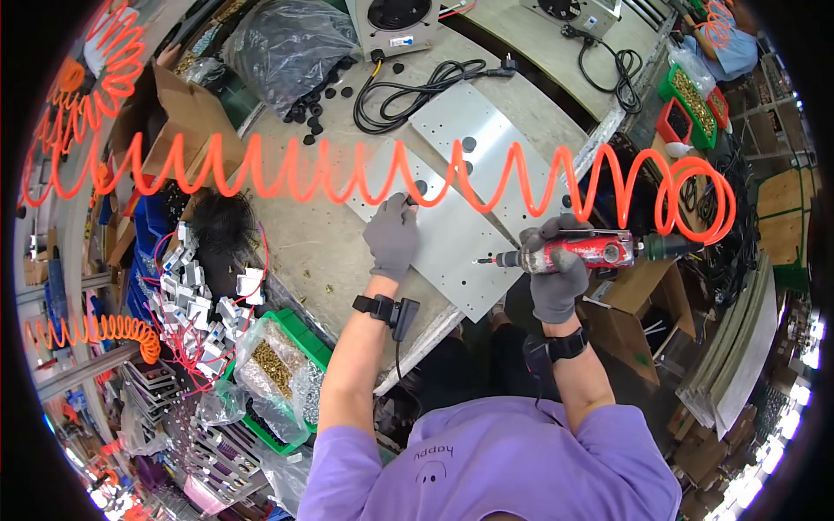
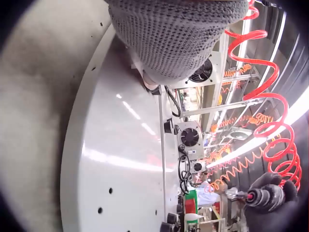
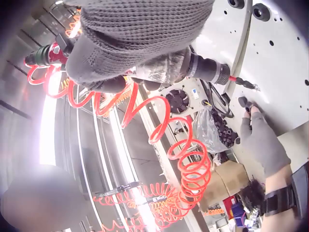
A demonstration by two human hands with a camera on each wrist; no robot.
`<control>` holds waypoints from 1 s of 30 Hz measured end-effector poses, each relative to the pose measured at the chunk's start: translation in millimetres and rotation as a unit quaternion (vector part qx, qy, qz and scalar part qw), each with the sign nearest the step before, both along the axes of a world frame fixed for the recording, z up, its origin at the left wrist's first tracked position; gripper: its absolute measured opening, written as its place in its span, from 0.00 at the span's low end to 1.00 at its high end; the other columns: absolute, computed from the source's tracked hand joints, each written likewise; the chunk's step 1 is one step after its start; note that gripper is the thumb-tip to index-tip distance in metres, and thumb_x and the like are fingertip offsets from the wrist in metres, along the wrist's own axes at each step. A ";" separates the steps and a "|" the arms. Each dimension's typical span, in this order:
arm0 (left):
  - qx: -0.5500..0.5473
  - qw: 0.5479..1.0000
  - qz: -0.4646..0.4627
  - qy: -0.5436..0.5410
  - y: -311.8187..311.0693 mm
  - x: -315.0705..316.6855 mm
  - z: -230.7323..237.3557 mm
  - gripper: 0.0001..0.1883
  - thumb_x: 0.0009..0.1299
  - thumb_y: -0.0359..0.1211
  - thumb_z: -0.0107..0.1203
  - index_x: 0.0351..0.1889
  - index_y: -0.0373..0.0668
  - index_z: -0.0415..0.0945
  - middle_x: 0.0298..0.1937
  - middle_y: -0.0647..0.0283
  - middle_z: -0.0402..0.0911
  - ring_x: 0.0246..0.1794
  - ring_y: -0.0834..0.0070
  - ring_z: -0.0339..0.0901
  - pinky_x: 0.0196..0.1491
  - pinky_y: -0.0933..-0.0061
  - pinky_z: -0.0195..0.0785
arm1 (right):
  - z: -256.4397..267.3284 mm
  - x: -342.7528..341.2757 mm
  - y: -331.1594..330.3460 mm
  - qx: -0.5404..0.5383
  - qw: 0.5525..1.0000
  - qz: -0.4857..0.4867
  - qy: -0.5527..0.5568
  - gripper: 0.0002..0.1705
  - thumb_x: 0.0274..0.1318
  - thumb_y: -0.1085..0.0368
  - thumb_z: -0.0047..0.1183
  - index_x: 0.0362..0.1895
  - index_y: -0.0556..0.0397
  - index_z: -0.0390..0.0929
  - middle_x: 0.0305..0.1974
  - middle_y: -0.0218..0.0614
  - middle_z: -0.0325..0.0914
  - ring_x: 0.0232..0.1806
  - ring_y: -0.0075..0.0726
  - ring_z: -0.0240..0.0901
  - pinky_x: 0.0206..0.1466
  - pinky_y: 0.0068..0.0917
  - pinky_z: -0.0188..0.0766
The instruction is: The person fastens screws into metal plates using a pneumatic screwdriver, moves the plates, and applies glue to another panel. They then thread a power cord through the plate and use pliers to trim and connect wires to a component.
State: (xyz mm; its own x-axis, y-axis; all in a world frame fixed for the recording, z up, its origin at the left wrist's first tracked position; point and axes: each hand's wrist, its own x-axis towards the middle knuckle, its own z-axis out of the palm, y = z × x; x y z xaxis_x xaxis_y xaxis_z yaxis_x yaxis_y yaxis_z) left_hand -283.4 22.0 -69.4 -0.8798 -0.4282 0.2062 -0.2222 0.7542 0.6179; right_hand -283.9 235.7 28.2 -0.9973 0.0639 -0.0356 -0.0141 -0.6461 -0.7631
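Note:
My gloved left hand is over the nearer grey metal panel, its fingertips pinching a black rubber foot against the surface. My gloved right hand grips a red air screwdriver by its body, with the bit pointing left above the panel's right part. The bit's tip is apart from the rubber foot. Beside it lies a second metal panel, where black feet stand. Small holes dot both panels.
An orange coiled air hose stretches across the head view above the panels. Behind are a fan unit, a black power cable and loose black feet by a plastic bag. A green bin of screws stands left.

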 end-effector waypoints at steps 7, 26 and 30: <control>0.056 0.991 -0.110 -0.052 47.2 95.0 18.9 0.11 0.59 0.38 0.54 0.37 0.45 0.74 0.26 0.60 0.76 0.25 0.64 0.75 0.27 0.67 0.65 | -3.1 39.3 15.3 0.069 0.985 0.160 0.018 0.18 0.35 0.72 0.45 0.39 0.57 0.69 0.31 0.36 0.71 0.32 0.30 0.69 0.37 0.27 0.68; 0.022 0.980 -0.189 -0.051 75.1 137.6 3.2 0.10 0.55 0.37 0.55 0.33 0.46 0.72 0.25 0.62 0.74 0.21 0.64 0.73 0.21 0.66 0.64 | -81.2 84.6 23.9 0.483 0.822 0.271 0.133 0.20 0.50 0.65 0.50 0.49 0.52 0.66 0.45 0.35 0.70 0.44 0.33 0.69 0.49 0.30 0.66; 0.189 0.963 -0.190 -0.034 78.1 141.0 -12.7 0.09 0.54 0.34 0.55 0.33 0.45 0.73 0.26 0.62 0.74 0.22 0.66 0.73 0.23 0.67 0.64 | -40.8 68.2 0.0 0.292 0.898 0.325 0.056 0.15 0.48 0.63 0.53 0.41 0.56 0.70 0.35 0.36 0.72 0.37 0.35 0.70 0.39 0.28 0.68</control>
